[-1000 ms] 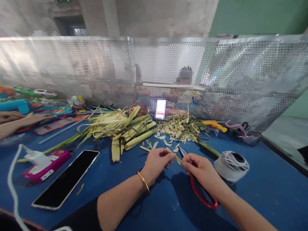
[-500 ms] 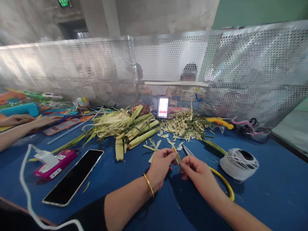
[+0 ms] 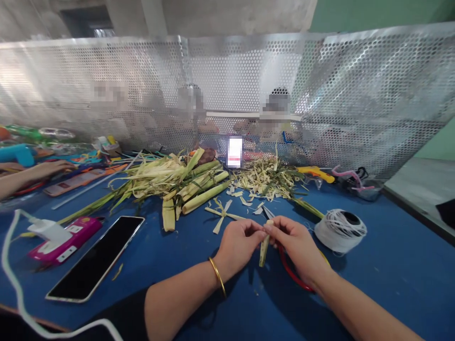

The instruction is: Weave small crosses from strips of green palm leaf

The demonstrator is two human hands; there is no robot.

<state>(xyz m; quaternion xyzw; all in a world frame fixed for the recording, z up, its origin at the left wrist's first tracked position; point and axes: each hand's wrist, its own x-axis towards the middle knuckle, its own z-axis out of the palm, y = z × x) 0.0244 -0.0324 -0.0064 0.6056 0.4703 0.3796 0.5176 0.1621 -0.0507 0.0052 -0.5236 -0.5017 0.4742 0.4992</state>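
My left hand (image 3: 241, 241) and my right hand (image 3: 293, 241) meet over the blue table, fingertips pinched together on a small strip of dried husk (image 3: 263, 252) that hangs down between them. A gold bangle (image 3: 217, 276) circles my left wrist. Just beyond my fingers lie the blades of scissors (image 3: 263, 211); their red and yellow handle (image 3: 292, 274) shows partly under my right hand. A star-shaped piece of crossed husk strips (image 3: 223, 214) rests left of them. Beside my right hand stands a spool of white string (image 3: 340, 232).
Green husks and stalks (image 3: 170, 182) are heaped at the back, beside a pile of shredded scraps (image 3: 266, 177). A phone (image 3: 95, 258) and a magenta power strip (image 3: 66, 241) with a white cable lie left. A yellow glue gun (image 3: 315, 173) is back right. Another person's hand (image 3: 53, 166) is far left.
The husk strip has turned from pointing up to hanging down between my fingers. My right hand has moved closer to my left. The view has shifted slightly.
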